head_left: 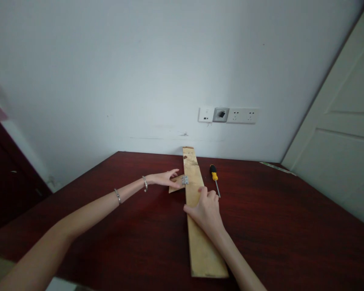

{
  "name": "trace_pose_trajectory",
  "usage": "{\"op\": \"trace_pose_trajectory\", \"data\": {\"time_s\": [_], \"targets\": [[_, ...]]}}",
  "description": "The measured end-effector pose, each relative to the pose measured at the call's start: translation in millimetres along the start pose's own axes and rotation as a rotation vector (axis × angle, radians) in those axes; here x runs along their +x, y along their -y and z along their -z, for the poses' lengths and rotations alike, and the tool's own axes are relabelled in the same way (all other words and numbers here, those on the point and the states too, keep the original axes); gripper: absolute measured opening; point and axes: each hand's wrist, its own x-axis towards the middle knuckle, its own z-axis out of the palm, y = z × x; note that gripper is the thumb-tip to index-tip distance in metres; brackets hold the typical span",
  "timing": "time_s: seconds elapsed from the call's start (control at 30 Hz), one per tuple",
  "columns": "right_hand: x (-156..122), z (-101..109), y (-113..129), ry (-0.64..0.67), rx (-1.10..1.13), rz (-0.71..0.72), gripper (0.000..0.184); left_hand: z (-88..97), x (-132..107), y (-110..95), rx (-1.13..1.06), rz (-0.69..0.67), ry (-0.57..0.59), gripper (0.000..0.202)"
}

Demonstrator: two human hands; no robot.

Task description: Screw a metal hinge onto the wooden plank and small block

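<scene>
A long pale wooden plank (200,246) lies lengthwise on the dark red table (291,226). A small wooden piece (176,186) sits against its left side, joined to it by a silver hinge (185,180). My left hand (164,178) reaches in from the left, fingers stretched out flat on the small piece next to the hinge. Resting on the plank's middle, my right hand (205,208) has its fingers curled down onto the wood. Two bracelets show on my left wrist and forearm.
A yellow-and-black screwdriver (214,177) lies on the table just right of the plank. Wall sockets (227,115) are mounted above the table's far edge. A white door (339,141) stands at the right. A thin strip (277,167) lies at the far right corner.
</scene>
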Motion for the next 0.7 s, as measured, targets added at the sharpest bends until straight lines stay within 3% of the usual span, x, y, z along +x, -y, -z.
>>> {"op": "trace_pose_trajectory", "data": {"time_s": [0.13,0.37,0.7], "targets": [[-2.1,2.8,2.0,0.021,0.012,0.01,0.052,-4.1,-17.2,4.7,0.258,-0.009,-0.05,0.129],[-1.8,8.4,4.0,0.067,-0.003,-0.018,0.05,-1.3,-20.5,13.3,0.198,-0.132,-0.058,0.11],[-2.7,9.8,3.7,0.084,-0.047,-0.011,0.047,25.9,-26.6,-32.9,0.281,-0.321,-0.11,0.089]]}}
